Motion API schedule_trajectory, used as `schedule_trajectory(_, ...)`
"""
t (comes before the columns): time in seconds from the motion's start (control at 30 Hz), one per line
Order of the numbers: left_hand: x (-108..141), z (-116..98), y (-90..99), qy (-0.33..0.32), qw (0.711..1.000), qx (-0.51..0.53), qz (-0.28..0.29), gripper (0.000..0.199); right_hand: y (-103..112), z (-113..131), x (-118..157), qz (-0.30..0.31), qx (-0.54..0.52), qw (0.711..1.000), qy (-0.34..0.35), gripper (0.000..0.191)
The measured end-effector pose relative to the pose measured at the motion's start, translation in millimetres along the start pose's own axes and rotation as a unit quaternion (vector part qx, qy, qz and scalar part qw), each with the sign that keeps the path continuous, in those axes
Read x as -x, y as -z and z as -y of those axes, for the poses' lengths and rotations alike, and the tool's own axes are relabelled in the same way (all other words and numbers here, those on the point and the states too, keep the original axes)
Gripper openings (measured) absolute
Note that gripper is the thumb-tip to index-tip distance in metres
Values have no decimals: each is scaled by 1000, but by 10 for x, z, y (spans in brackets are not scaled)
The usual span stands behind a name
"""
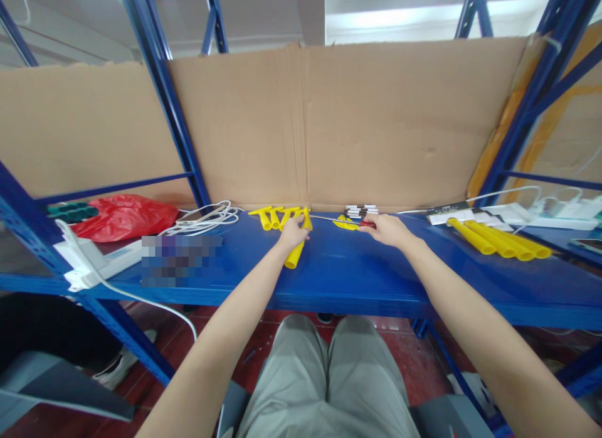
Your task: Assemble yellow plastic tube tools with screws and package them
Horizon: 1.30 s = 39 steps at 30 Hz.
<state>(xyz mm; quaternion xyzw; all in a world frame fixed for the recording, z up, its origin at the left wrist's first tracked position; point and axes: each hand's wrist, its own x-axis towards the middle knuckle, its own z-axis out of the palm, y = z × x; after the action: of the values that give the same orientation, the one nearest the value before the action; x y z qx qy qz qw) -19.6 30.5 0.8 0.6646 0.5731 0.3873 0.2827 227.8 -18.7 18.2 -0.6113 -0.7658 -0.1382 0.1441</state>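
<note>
My left hand (293,233) is closed around a yellow tube (294,256), which lies slanted on the blue shelf (338,268). In my right hand (389,229) is a screwdriver (333,220) with a red handle. Its thin metal shaft points left, and the tip is close to the upper end of the tube; whether it touches, I cannot tell. Behind the shaft lie some small yellow pieces (345,223) and a group of black-and-white sticks (361,211). Several T-shaped yellow parts (274,217) stand in a row just left of my left hand.
Several plain yellow tubes (498,240) lie at the right by a white power strip (564,217). On the left are a red plastic bag (129,217), a coiled white cable (209,218) and another power strip (106,262). A cardboard wall (376,124) backs the shelf.
</note>
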Motion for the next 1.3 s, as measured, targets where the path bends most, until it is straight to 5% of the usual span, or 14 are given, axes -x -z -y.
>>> schedule_trajectory(1.1, -32, 46, -33, -27, 1000, -9, 14, 41, -21, -40, 1, 11, -2, 1000, 9, 14)
schedule_trajectory(1.3, -12, -40, 3, -78, 994, -75, 28, 40, 47, -202, -20, 53, -128, 990, 38, 25)
